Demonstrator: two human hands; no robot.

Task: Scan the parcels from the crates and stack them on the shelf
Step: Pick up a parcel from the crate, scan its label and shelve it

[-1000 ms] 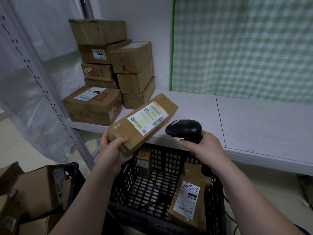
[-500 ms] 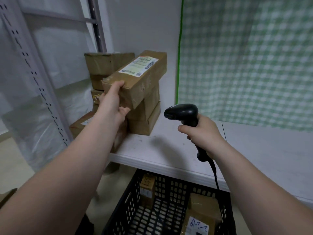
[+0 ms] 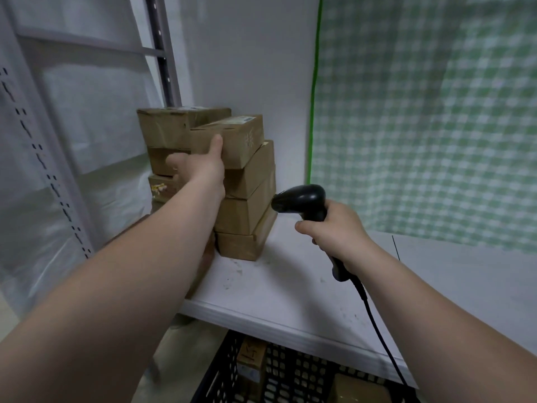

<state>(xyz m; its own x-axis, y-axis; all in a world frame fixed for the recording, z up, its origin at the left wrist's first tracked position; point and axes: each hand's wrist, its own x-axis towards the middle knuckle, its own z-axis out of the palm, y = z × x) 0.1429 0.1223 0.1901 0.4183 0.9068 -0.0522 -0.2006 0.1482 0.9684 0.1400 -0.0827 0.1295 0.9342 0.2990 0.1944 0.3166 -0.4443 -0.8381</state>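
— Closest in, what's there?

— The black crate (image 3: 215,382) below the shelf (image 3: 290,289), with more boxes (image 3: 251,362) waiting in it. The shelf's front edge runs right over it, so anything lifted out has to clear that lip.

— And the right hand (image 3: 337,231)?

— Its grip is wrapped round the scanner (image 3: 302,199), held above bare shelf with the cable trailing off the edge. I'd park it there, clear of the cartons.

— The parcel (image 3: 232,139)?

— On top of the right-hand stack (image 3: 247,205). The left hand (image 3: 200,168) grips its near end, thumb up the face. It looks to overhang the near side a little. I'd push it straight back until its end lines up with the box below, then let go gently, because the column is tall and narrow.

— Room beyond?

— Little. The neighbouring pile (image 3: 174,126) sits close against it on the left, and the wall (image 3: 247,53) is close behind. Open shelf lies to the right, toward the checked curtain (image 3: 421,126).
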